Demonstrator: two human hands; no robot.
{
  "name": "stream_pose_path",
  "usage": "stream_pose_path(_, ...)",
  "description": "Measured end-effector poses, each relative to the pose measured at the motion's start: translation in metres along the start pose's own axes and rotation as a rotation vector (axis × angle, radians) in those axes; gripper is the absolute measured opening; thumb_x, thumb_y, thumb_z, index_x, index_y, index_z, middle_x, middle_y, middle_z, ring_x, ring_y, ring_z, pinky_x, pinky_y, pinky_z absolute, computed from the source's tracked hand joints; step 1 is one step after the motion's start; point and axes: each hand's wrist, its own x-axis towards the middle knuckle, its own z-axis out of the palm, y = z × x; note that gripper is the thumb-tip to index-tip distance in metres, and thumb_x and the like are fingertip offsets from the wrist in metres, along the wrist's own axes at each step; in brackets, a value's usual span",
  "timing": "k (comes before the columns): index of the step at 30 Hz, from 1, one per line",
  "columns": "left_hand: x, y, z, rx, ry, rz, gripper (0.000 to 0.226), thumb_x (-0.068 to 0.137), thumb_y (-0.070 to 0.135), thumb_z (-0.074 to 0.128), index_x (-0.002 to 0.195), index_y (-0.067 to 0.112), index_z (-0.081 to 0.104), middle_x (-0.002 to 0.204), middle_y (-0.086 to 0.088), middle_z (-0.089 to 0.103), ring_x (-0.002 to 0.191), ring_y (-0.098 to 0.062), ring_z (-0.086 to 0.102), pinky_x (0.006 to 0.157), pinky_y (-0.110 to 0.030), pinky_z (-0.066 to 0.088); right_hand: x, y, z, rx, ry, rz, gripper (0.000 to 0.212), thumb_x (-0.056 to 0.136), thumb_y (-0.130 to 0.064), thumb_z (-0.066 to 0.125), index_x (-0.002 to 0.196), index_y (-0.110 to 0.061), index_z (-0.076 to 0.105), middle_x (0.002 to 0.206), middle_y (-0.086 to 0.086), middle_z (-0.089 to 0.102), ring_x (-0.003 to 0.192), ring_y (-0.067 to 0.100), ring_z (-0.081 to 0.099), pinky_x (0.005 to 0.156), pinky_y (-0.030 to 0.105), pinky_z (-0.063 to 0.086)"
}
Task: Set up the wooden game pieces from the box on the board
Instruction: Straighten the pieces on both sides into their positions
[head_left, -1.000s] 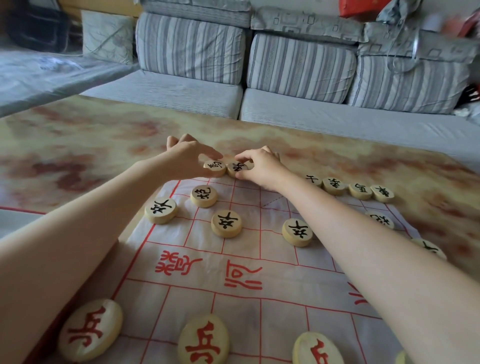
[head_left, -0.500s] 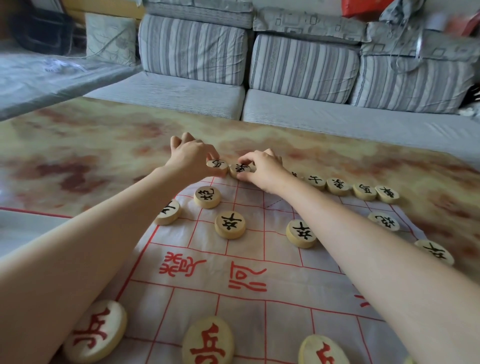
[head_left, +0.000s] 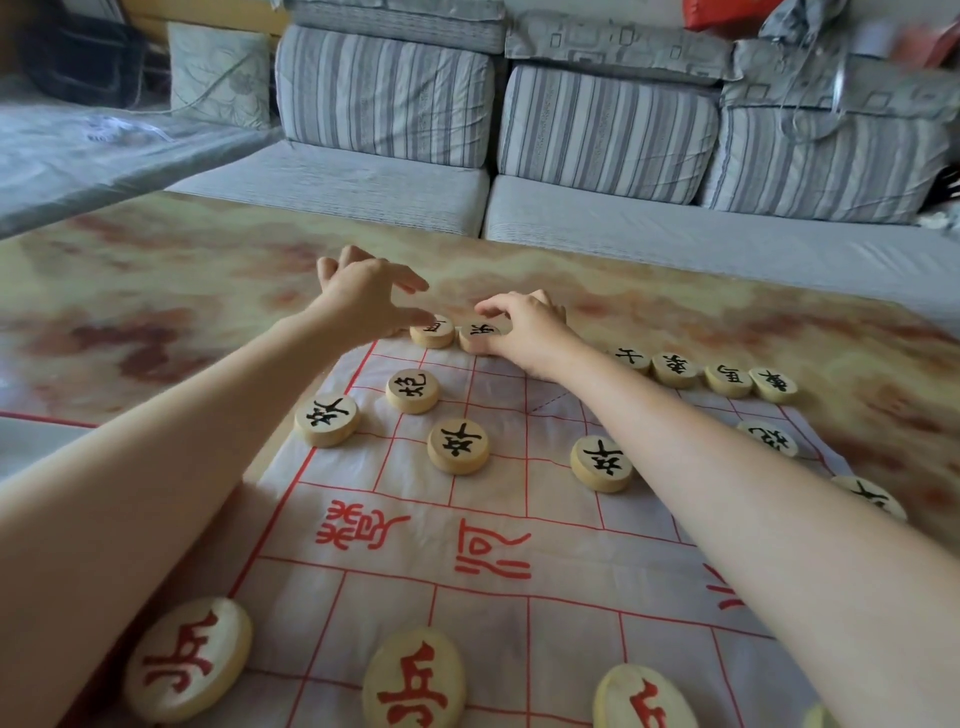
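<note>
Head view: on the far rank, the right hand pinches a black xiangqi piece in curled fingers, seemingly aligning it; the left hand, fingers spread, touches the neighbouring piece.

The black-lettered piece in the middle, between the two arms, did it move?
No. The piece sits on the same red line crossing of the board as before.

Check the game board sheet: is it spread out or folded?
Spread out. The board sheet lies open on the table, wrinkled, its red grid showing and wooden pieces flat on it.
</note>
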Motion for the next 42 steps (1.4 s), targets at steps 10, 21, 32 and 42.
stream_pose_path(10, -0.002, -0.053, -0.008, -0.124, 0.006, -0.124, 0.031, 0.080, 0.026, 0.068, 0.111, 0.024, 0.065, 0.113, 0.002, 0.068, 0.113, -0.017, 0.055, 0.105, -0.038, 0.033, -0.007, -0.039, 0.001, 0.055, 0.000, -0.144, 0.036, 0.088, -0.033, 0.060, 0.123, -0.025, 0.060, 0.102, -0.008, 0.056, 0.129, 0.019, 0.028, 0.102, 0.027, 0.021)
stream_pose_path(21, -0.006, -0.045, 0.000, -0.094, -0.034, -0.184, 0.063, 0.058, 0.069, 0.062, 0.108, 0.031, 0.063, 0.107, 0.010, 0.068, 0.117, -0.019, 0.047, 0.089, -0.034, 0.025, -0.058, -0.062, 0.004, -0.188, -0.016, -0.151, 0.070, 0.065, -0.073, 0.061, 0.105, -0.015, 0.060, 0.097, -0.003, 0.055, 0.110, 0.019, 0.043, 0.085, 0.031, 0.035)
stream_pose_path(32, 0.002, -0.038, 0.007, 0.011, -0.060, -0.276, 0.061, 0.062, 0.068, 0.064, 0.105, 0.025, 0.063, 0.106, 0.000, 0.066, 0.115, -0.027, 0.043, 0.093, -0.040, 0.025, -0.058, -0.065, 0.015, -0.136, -0.057, -0.013, 0.059, 0.065, -0.066, 0.068, 0.079, -0.009, 0.059, 0.086, 0.003, 0.060, 0.086, 0.024, 0.051, 0.061, 0.031, 0.033)
stream_pose_path(42, 0.001, -0.042, -0.001, -0.318, -0.195, -0.337, 0.058, 0.056, 0.023, 0.055, 0.109, 0.045, 0.059, 0.119, 0.001, 0.061, 0.114, -0.027, 0.049, 0.103, -0.042, 0.038, -0.050, -0.059, 0.008, -0.005, -0.219, -0.053, 0.056, 0.077, -0.038, 0.068, 0.129, -0.024, 0.053, 0.126, -0.001, 0.057, 0.122, 0.020, 0.047, 0.102, 0.034, 0.040)
